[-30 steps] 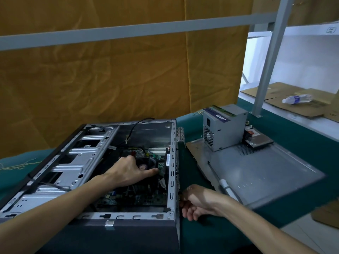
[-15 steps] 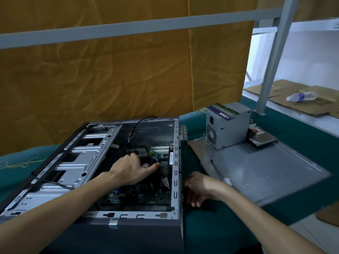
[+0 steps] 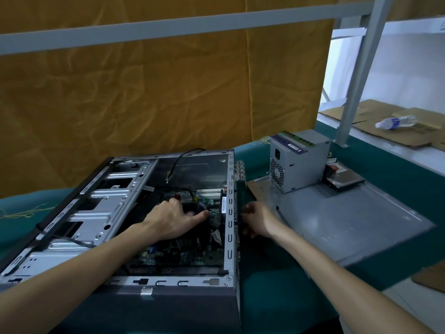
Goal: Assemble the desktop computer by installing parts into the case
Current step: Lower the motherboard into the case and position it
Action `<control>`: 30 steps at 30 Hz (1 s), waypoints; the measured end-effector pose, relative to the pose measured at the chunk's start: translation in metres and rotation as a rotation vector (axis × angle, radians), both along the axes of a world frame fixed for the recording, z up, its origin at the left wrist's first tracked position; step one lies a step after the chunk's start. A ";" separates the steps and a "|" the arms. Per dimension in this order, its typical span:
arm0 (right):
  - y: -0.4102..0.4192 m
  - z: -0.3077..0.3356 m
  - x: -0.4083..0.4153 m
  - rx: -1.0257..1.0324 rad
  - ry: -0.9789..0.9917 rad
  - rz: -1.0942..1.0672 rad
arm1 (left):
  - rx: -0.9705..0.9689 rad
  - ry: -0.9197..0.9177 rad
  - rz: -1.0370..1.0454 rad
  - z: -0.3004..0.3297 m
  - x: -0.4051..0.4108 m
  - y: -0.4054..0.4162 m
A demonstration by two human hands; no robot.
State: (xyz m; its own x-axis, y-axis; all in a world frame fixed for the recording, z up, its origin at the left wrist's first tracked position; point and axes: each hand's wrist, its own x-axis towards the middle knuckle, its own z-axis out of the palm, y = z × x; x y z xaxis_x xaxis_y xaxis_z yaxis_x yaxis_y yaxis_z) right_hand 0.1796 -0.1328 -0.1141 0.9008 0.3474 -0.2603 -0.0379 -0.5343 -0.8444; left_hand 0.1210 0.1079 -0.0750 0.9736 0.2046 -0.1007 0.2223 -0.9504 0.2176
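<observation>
Head-worn view, angled down, close up
</observation>
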 end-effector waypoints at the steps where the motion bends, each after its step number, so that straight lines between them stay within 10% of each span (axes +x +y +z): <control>1: 0.004 -0.002 0.003 -0.048 -0.127 0.007 | 0.009 0.004 0.000 0.000 0.000 -0.001; 9: 0.003 -0.008 0.008 -0.184 -0.427 0.124 | -0.005 0.002 0.010 0.000 -0.001 -0.004; 18: -0.005 0.009 -0.011 0.183 0.220 -0.056 | -0.021 0.042 0.043 -0.001 0.008 -0.007; 30: -0.019 0.024 -0.063 0.408 0.511 -0.046 | -0.059 0.047 0.112 0.007 0.003 -0.014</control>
